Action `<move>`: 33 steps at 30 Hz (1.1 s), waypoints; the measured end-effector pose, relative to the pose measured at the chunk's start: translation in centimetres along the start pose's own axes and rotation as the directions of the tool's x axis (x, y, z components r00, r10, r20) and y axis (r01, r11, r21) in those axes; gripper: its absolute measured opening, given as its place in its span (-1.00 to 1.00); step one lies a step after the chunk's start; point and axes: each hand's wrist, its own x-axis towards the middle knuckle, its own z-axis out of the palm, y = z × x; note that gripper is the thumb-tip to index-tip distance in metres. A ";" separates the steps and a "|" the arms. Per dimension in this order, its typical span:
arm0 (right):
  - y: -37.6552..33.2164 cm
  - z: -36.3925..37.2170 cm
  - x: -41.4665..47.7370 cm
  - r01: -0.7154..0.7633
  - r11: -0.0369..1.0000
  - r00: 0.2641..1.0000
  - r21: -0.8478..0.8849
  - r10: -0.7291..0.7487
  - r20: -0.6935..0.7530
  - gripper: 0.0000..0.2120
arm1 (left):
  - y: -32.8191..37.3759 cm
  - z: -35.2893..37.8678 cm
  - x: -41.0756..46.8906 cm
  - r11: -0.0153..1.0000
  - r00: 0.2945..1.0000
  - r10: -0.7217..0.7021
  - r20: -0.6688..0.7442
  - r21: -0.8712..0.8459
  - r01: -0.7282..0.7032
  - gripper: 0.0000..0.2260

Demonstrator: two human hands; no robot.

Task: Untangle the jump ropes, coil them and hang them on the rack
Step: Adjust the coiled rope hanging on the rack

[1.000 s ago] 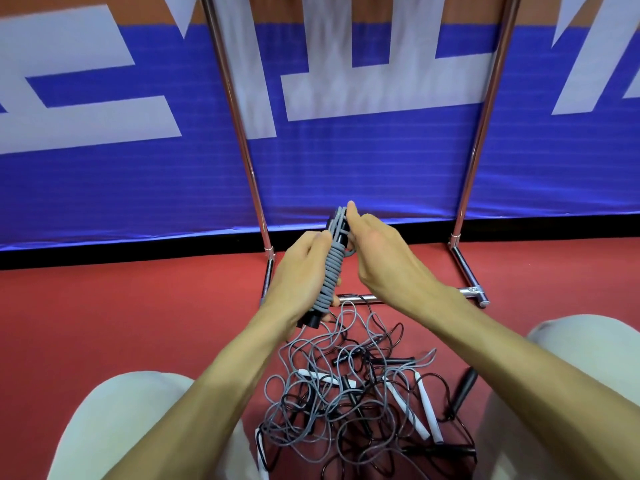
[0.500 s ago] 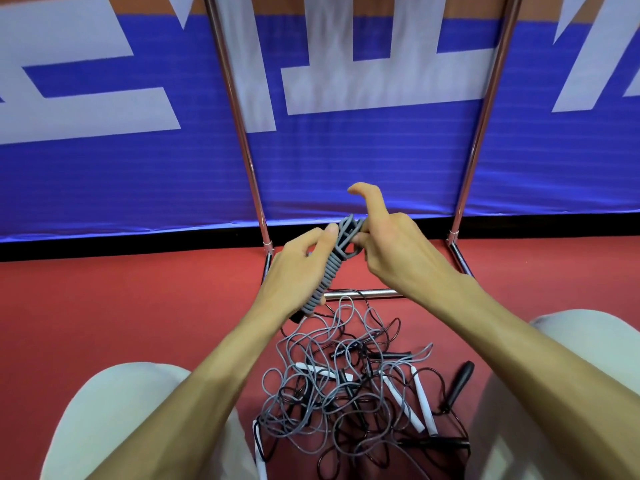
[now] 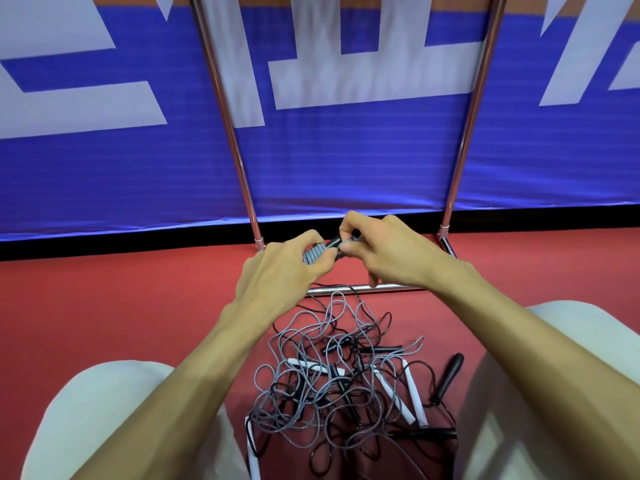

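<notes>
Head view: both hands (image 3: 277, 271) (image 3: 388, 254) hold coiled rope (image 3: 313, 253) lying sideways.

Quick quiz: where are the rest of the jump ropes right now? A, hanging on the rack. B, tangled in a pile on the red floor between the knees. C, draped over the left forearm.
B: the tangled ropes lie heaped on the red floor, none on the rack.
</notes>
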 end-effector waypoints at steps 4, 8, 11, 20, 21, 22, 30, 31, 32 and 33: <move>-0.1 -0.1 0.3 -0.002 0.996 0.981 -0.089 -0.015 -0.194 -0.95 | -1.1 0.6 0.7 0.999 0.997 0.004 0.082 0.039 -0.007 -0.75; -0.1 -1.0 0.3 -0.031 0.982 0.961 0.184 0.080 -0.266 -0.87 | -1.8 1.2 1.1 0.984 0.994 0.072 0.081 -0.166 -0.058 -0.81; 0.0 -1.3 0.5 -0.059 0.904 0.928 0.423 0.206 -0.310 -0.82 | -1.3 1.2 1.3 0.908 0.984 0.162 0.079 -0.401 -0.117 -0.82; -1.5 -3.4 1.2 0.030 0.517 0.957 0.856 0.234 -0.174 -0.67 | 0.5 -0.8 1.0 0.670 0.943 0.261 0.208 -0.742 -0.022 -0.64; -1.9 -3.9 1.2 0.032 0.507 0.962 0.861 0.217 -0.163 -0.67 | 0.7 -1.4 1.1 0.692 0.939 0.272 0.210 -0.721 -0.039 -0.64; -2.4 -4.6 1.2 0.037 0.520 0.966 0.854 0.200 -0.163 -0.67 | 0.9 -2.0 1.3 0.715 0.935 0.290 0.205 -0.696 -0.070 -0.65; -6.9 -13.6 2.2 0.174 0.751 0.926 0.637 0.095 -0.365 -0.70 | 7.7 -9.9 3.5 0.607 0.946 0.220 -0.238 -0.726 -0.324 -0.80; -7.5 -14.8 2.3 0.190 0.754 0.918 0.629 0.090 -0.386 -0.70 | 8.6 -10.9 3.7 0.610 0.935 0.204 -0.290 -0.710 -0.353 -0.80; -8.1 -15.9 2.4 0.206 0.760 0.909 0.617 0.084 -0.408 -0.71 | 9.4 -11.9 3.9 0.611 0.925 0.187 -0.331 -0.698 -0.374 -0.79; -8.7 -16.9 2.4 0.219 0.769 0.900 0.601 0.079 -0.429 -0.72 | 10.1 -13.0 4.1 0.622 0.915 0.175 -0.363 -0.680 -0.388 -0.78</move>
